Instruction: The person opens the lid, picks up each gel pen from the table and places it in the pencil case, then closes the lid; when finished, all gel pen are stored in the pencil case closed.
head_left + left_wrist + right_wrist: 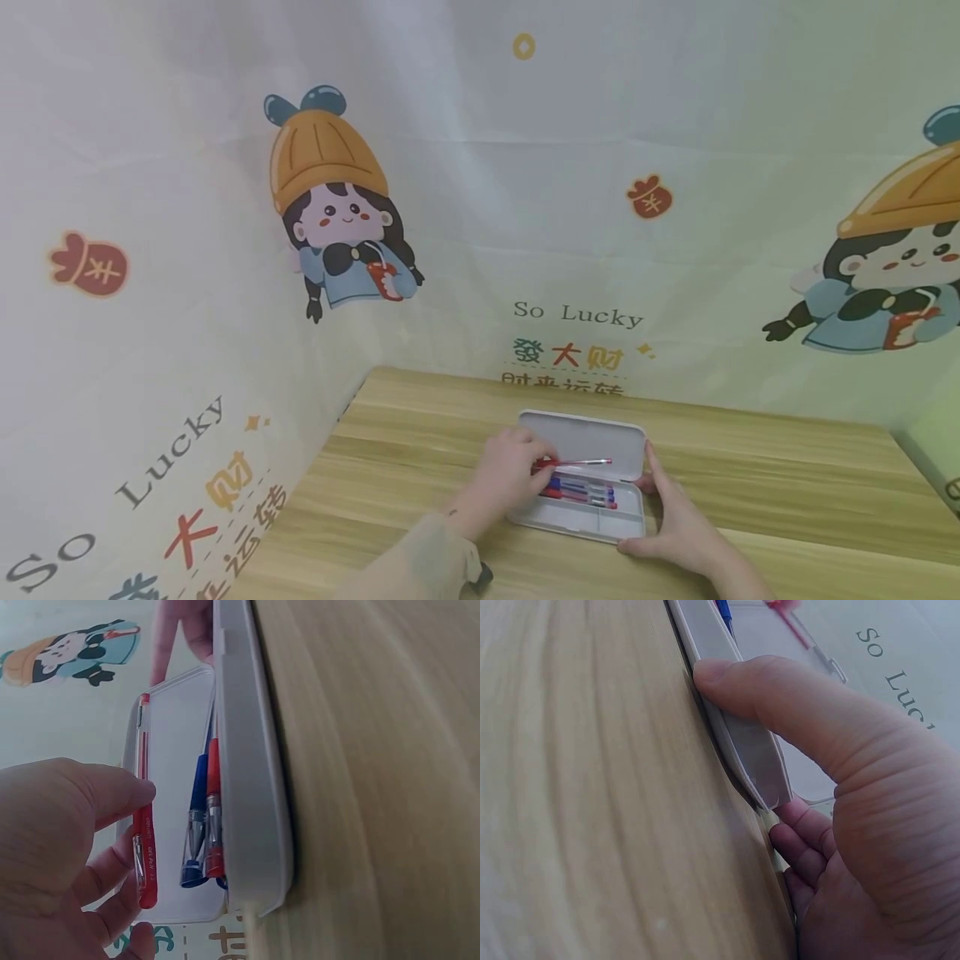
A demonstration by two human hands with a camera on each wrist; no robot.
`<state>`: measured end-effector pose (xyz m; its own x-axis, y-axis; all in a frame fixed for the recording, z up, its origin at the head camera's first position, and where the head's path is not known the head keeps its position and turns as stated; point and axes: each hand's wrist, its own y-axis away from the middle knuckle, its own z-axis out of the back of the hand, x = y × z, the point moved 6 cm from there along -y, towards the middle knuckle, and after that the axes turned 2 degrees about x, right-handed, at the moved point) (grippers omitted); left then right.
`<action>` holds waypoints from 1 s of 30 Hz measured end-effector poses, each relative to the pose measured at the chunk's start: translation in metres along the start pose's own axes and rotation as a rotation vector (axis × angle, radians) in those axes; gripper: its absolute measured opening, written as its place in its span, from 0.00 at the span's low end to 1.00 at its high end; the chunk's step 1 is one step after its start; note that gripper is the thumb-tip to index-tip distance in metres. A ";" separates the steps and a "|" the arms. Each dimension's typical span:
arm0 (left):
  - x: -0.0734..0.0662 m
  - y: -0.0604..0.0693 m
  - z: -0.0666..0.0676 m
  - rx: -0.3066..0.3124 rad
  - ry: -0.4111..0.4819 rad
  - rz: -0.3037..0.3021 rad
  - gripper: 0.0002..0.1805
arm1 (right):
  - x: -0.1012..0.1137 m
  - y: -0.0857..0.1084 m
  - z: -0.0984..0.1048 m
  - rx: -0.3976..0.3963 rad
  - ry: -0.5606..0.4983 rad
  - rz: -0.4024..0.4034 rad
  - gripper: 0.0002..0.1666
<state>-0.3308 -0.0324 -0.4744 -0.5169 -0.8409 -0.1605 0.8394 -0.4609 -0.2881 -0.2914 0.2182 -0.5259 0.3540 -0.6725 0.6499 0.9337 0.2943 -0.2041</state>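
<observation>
A pale grey pencil case (558, 521) lies on the table with its lid (585, 433) swung back. My left hand (506, 471) pinches a red gel pen (146, 832) between thumb and fingers, above the case. The pen points to the right, in front of the lid. Inside the case lie several blue and red pens (588, 493); the left hand hides part of them. At the case's right end, my right hand (678, 521) holds it, the thumb (735, 684) against the side wall and other fingers by the end and lid.
The wooden table (420, 442) extends to both sides of the case. Behind it hangs a printed cloth (465, 208) with cartoon figures and lettering. A low divider (598, 521) splits the case's front section.
</observation>
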 end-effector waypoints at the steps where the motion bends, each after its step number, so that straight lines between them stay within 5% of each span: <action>1: -0.001 -0.001 -0.002 0.004 -0.013 -0.007 0.08 | 0.000 0.000 0.000 0.001 -0.001 -0.002 0.96; 13: -0.007 -0.002 -0.015 0.105 0.011 0.030 0.09 | 0.000 -0.001 0.000 0.025 -0.006 -0.033 0.96; 30: 0.002 -0.006 -0.023 0.127 0.095 0.066 0.10 | -0.001 -0.002 -0.001 0.040 -0.014 -0.048 0.96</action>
<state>-0.3408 -0.0247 -0.4944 -0.4685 -0.8427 -0.2652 0.8834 -0.4430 -0.1530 -0.2935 0.2176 -0.5271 0.3083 -0.6771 0.6682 0.9464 0.2896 -0.1432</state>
